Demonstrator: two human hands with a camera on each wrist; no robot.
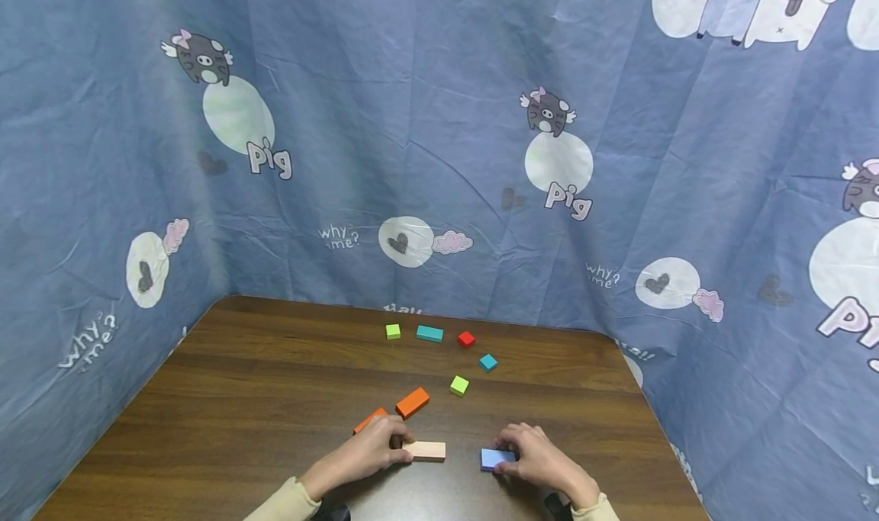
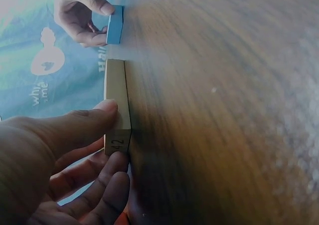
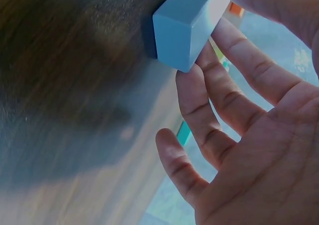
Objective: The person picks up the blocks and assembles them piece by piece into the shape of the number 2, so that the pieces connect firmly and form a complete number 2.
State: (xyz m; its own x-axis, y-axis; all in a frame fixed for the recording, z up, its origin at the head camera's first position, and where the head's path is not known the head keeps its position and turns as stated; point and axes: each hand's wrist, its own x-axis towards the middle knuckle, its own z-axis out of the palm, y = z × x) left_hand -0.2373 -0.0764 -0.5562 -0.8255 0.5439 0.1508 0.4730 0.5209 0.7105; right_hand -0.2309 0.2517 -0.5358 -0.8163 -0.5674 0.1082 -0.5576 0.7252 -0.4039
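Note:
Near the table's front, the left hand [image 1: 371, 451] pinches the left end of a pale wooden block [image 1: 429, 451]. The left wrist view shows its thumb on the face of that block [image 2: 116, 90], fingertips by the end marked 42. To the right, the right hand [image 1: 545, 460] holds a blue block [image 1: 496, 458] between thumb and fingers. In the right wrist view the blue block [image 3: 173, 33] is at the fingertips of the right hand [image 3: 259, 115], its little finger clear of it. A gap separates the two blocks.
Two orange blocks [image 1: 413, 403] lie just beyond the left hand. Farther back on the brown table [image 1: 275, 368] are green blocks [image 1: 459, 385], a long teal block [image 1: 429, 333], a red block [image 1: 466, 339] and a small blue block [image 1: 488, 362]. A patterned blue cloth [image 1: 412, 162] hangs behind.

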